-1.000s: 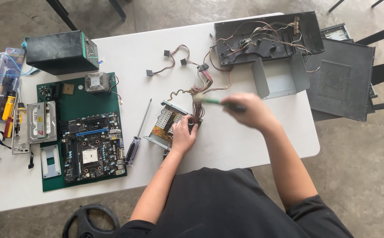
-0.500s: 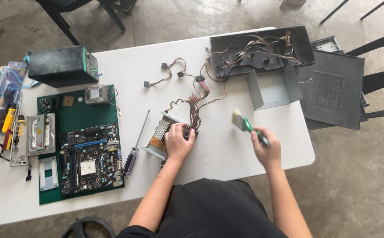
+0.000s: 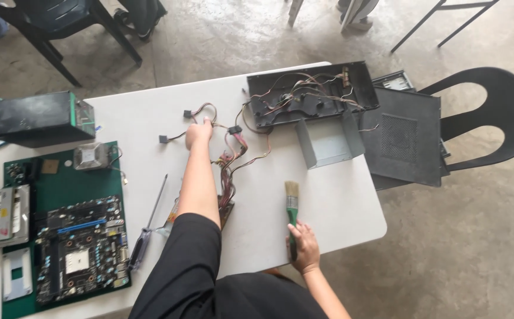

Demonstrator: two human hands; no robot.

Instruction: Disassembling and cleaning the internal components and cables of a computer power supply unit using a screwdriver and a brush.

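Two hands work a white folding table [image 3: 339, 207]: past the green-matted motherboard [image 3: 80, 248] and long screwdriver [image 3: 147, 224], the left hand [image 3: 199, 133] pinches bundled coloured wires [image 3: 230, 159]; the right hand [image 3: 304, 245] grips a green-handled paintbrush [image 3: 292, 207], lying lengthwise, bristles pointing away.

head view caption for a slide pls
Left hand reaches to the cable bundle while right hand holds a green-handled paintbrush on the white table.

White folding table [image 3: 328, 207] carries green mat [image 3: 56, 183], black box [image 3: 35, 118], screwdriver [image 3: 146, 227]; cable bundle [image 3: 233, 159].
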